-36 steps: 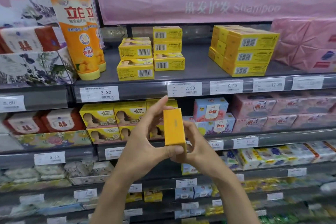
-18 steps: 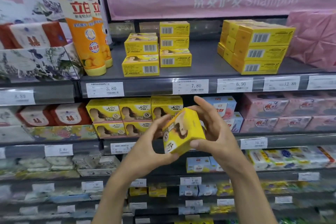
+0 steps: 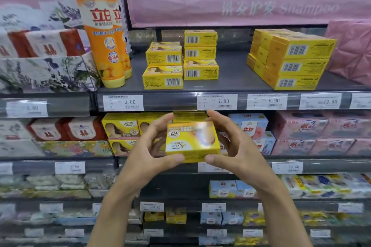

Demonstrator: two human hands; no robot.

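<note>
A small yellow soap box is held in front of the middle shelf, its printed face turned toward me and lying flat. My left hand grips its left side, thumb under the lower edge and fingers over the top. On the right side my right hand grips it the same way. Matching yellow soap boxes stand on the shelf just behind the hands.
The upper shelf carries stacked yellow boxes, larger yellow packs and orange detergent bottles. Pink packs and blue boxes fill the middle shelf at right. Price tags line the shelf edges.
The box has turned from standing on edge to lying flat with its face toward me. Both hands shifted to its two sides and rose slightly.
</note>
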